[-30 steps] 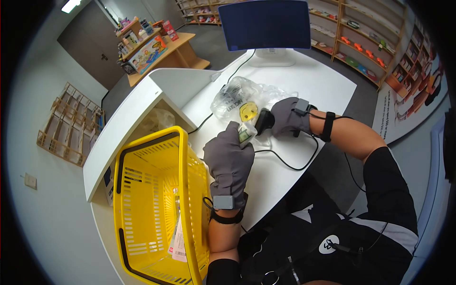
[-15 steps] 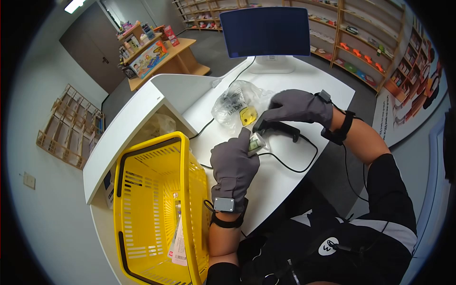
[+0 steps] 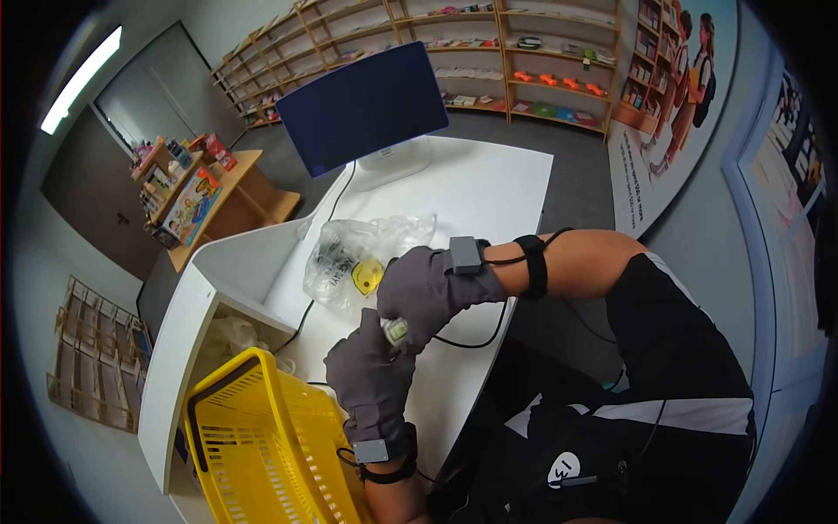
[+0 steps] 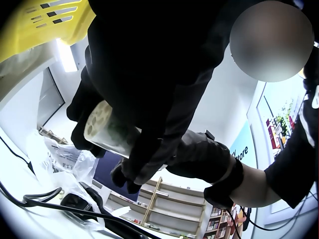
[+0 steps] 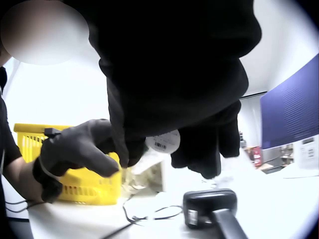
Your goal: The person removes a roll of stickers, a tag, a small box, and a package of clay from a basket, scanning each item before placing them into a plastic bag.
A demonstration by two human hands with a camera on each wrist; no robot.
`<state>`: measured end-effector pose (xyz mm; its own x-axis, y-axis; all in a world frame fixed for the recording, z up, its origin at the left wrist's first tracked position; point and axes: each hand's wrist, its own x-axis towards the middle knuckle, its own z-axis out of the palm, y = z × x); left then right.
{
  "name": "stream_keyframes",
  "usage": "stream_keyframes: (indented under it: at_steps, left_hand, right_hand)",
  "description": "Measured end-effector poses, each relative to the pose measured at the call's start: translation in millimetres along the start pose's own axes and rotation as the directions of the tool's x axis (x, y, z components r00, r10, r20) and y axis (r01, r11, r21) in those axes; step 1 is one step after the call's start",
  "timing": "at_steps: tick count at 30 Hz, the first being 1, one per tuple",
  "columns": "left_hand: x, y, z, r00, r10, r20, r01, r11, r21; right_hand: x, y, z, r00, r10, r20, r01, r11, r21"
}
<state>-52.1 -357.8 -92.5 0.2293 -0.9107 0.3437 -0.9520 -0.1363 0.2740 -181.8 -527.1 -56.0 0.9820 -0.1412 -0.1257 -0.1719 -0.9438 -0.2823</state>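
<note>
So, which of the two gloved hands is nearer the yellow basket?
The left hand, whose forearm comes up right beside the basket. The right hand is farther off, next to the plastic bag with the yellow smiley face.

"Any words on the clear plastic bag (image 3: pixel 336 249)?"
"'DAY!' beside the smiley; the rest is creased."
"And the poster (image 3: pixel 650 179) on the right?"
"'or more', near its lower edge."
"The blue sign (image 4: pixel 242 142)?"
"It ends in 'store'."
"The small container (image 5: pixel 167 141)?"
"A barcode on its white end, digits too small."
</note>
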Motion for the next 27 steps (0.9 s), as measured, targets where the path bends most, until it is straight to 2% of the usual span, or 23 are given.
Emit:
stream_keyframes:
  at_steps: [3, 6, 9, 11, 15, 19, 27]
  left_hand:
    - [0, -2, -1, 0.997, 0.000, -0.082, -0.008, 0.994, -0.107]
    - [1, -7, -2, 0.959, 0.028, -0.282, -0.063, 0.991, -0.116]
    - [-2, 2, -6, 0.970, -0.015, -0.243, -0.017, 0.992, -0.129]
    - [-2, 3, -8, 0.972, -0.038, -0.232, 0.009, 0.992, -0.128]
    - [-3, 2, -10, 0.982, -0.026, -0.188, 0.011, 0.997, -0.081]
    - [-3, 3, -9, 0.988, -0.034, -0.152, 0.029, 0.999, -0.030]
    - [-5, -5, -1, 0.988, -0.001, -0.154, 0.004, 1.000, 0.017]
  right_hand:
    - [-8, 38, 6, 0.968, 0.146, -0.203, -0.157, 0.987, -0.036]
    - [-32, 88, -10, 0.869, 0.360, -0.340, -0.404, 0.912, -0.067]
    - [-49, 164, 10, 0.741, 0.538, -0.403, -0.577, 0.816, 0.030]
    - [-66, 183, 17, 0.650, 0.671, -0.355, -0.694, 0.716, 0.082]
    - [-78, 213, 36, 0.624, 0.735, -0.266, -0.759, 0.651, 0.016]
    - [-78, 223, 49, 0.584, 0.772, -0.249, -0.786, 0.615, 0.065]
    - [-74, 209, 40, 0.580, 0.796, -0.175, -0.805, 0.593, 0.028]
